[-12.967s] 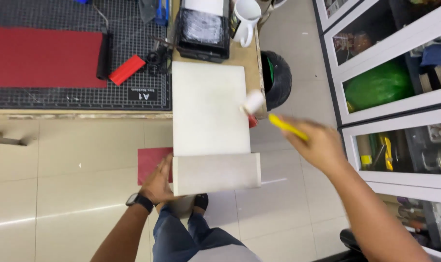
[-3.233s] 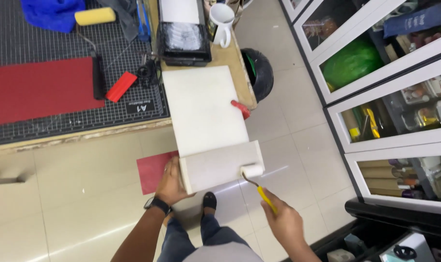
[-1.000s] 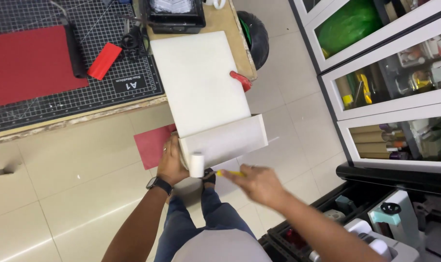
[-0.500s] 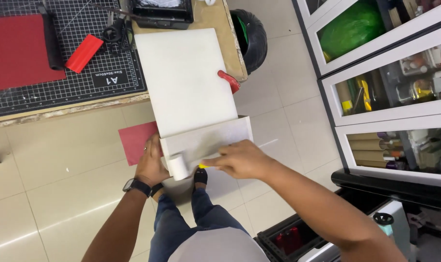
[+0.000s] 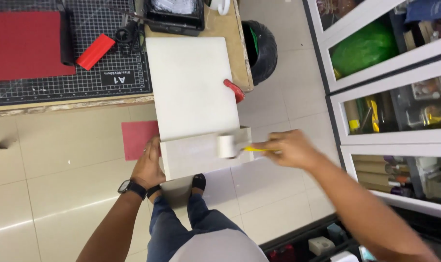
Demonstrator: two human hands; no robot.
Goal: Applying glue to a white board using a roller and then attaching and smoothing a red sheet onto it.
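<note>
Roller swung from left end to right: our right hand (image 5: 288, 148) grip pinching yellow-handled paint roller (image 5: 226, 145) on white box (image 5: 201, 154) front face; left hand (image 5: 149, 167) grip clasping box's left end.

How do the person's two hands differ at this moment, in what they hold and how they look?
The left hand grips the left end of the white box bare-palmed, while the right hand holds the yellow handle of a small paint roller pressed to the box's front face. The left hand looks sharp and wears a black watch at the wrist; the right hand is motion-blurred, with no watch showing. Both are bare and bear on the same box.
</note>
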